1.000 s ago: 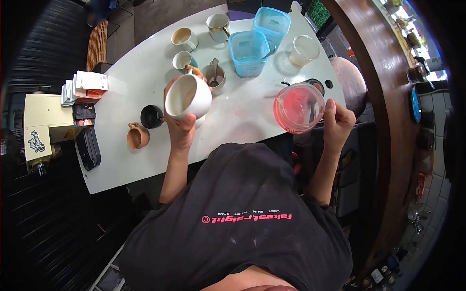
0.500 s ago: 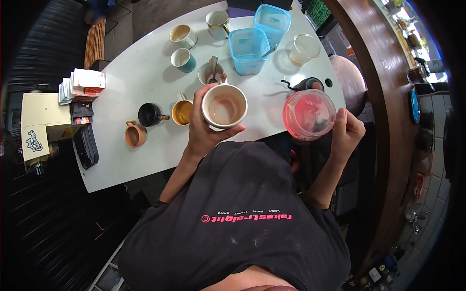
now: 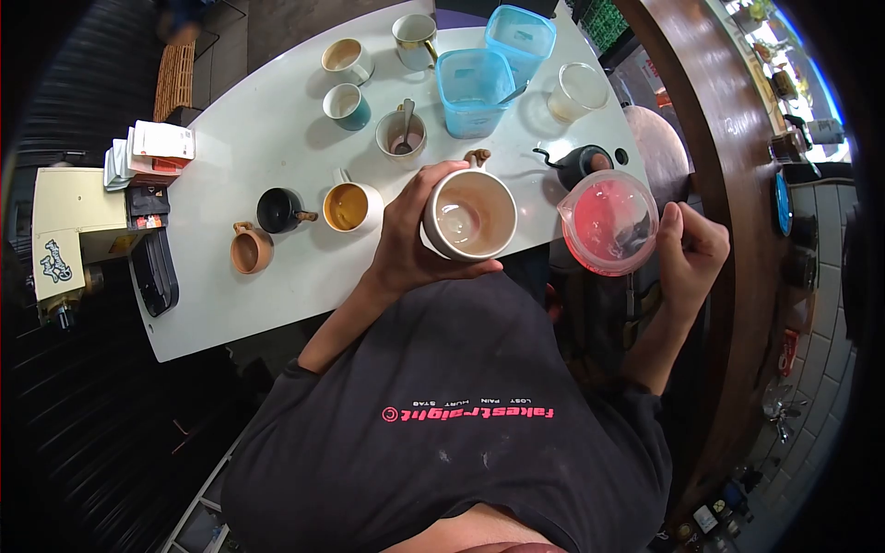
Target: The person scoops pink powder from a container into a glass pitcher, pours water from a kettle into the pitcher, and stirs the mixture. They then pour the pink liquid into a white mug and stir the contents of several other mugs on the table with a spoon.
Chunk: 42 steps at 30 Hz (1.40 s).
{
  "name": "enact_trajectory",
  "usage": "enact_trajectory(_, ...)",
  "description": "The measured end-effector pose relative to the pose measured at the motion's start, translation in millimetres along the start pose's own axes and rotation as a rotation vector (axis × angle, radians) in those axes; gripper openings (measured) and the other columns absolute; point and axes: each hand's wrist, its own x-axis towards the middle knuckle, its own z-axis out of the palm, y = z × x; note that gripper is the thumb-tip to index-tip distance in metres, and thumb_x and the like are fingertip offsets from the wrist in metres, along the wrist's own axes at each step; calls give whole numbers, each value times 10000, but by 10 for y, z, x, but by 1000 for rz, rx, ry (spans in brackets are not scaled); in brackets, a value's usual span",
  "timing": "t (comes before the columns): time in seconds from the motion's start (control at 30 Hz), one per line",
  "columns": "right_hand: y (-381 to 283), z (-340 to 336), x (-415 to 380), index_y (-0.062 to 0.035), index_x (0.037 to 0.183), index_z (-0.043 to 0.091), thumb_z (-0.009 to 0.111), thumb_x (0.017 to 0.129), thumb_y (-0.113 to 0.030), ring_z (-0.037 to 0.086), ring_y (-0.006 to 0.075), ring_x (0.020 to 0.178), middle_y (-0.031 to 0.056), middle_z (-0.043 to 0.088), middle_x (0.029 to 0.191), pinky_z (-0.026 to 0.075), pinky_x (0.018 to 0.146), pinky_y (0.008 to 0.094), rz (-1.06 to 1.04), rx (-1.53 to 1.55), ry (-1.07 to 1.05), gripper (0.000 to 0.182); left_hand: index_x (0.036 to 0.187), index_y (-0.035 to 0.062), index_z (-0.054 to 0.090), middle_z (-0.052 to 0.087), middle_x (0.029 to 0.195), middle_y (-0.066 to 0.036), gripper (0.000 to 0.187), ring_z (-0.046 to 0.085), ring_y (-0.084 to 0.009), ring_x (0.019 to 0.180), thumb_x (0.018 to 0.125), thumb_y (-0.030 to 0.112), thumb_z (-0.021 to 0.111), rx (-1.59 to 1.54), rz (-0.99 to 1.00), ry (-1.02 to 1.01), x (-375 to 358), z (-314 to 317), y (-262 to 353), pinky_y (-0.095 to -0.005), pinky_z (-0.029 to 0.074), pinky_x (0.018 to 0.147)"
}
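My left hand (image 3: 415,230) is wrapped round a white mug (image 3: 470,215), whose stained inside faces me and whose handle points away. In my right hand (image 3: 691,258) is a clear jug (image 3: 608,226) with pink contents, gripped at its right side and held past the table's edge. Beyond the white mug stands a cup with a spoon (image 3: 402,135). A mug with a yellow inside (image 3: 348,206) is left of my left hand. Close to the jug sits a black gooseneck kettle (image 3: 583,166).
On the white table (image 3: 249,318) are a black cup (image 3: 279,210), a brown cup (image 3: 250,251), a teal cup (image 3: 347,108), two blue containers (image 3: 472,92) and a clear cup (image 3: 579,92). A black case (image 3: 155,274) lies at the left edge.
My left hand and the white mug have moved right, with the mug now more tilted. My right hand and the jug have also moved right and slightly nearer to me.
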Motion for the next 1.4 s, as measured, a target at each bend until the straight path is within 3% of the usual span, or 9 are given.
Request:
enact_trajectory(0.2, -361, -89, 338, 42, 638, 468, 687, 867, -15, 269, 31, 533, 12, 274, 562, 222, 461, 277, -180, -137, -178, 322, 1383, 15, 479, 624, 1315, -173, 1029, 657, -346, 1185, 593, 424, 997, 1, 33, -52, 57, 27, 81, -432, 554, 982)
enact_trajectory(0.37, -713, -94, 505, 15, 608, 445, 683, 835, -4, 270, 86, 491, 32, 284, 548, 243, 451, 295, -265, -200, -279, 328, 1389, 19, 468, 621, 1322, -169, 1031, 653, -351, 1194, 594, 409, 997, -6, 73, -56, 128, 88, 141, -437, 556, 985)
enact_trajectory(0.63, -1027, -94, 644, 6, 610, 509, 693, 812, -16, 382, 197, 408, 87, 423, 498, 333, 436, 349, -431, -334, -474, 274, 1374, 4, 492, 631, 1309, -168, 1052, 681, -318, 1147, 539, 365, 1022, 19, 147, -23, 199, 141, 217, -422, 567, 962)
enact_trajectory(0.77, -1046, -44, 641, 4, 596, 419, 658, 828, 17, 308, 123, 453, 54, 340, 526, 267, 446, 314, -448, -290, -473, 333, 1375, 2, 489, 630, 1312, -172, 1058, 679, -324, 1150, 536, 361, 1023, 14, 153, -29, 202, 153, 228, -424, 564, 968)
enact_trajectory(1.03, -1111, -15, 675, -10, 632, 490, 678, 791, 21, 412, 221, 415, 74, 409, 523, 345, 441, 349, -605, -366, -566, 248, 1387, 5, 478, 638, 1309, -174, 1062, 682, -324, 1155, 545, 361, 1020, -23, 168, -37, 201, 179, 226, -420, 568, 964)
enact_trajectory(1.4, -1231, 23, 710, -40, 674, 490, 749, 766, -20, 465, 236, 436, 63, 441, 554, 384, 452, 354, -725, -480, -607, 276, 1379, 15, 482, 632, 1312, -172, 1042, 677, -329, 1165, 559, 379, 1012, -52, 130, -46, 204, 154, 254, -427, 569, 974)
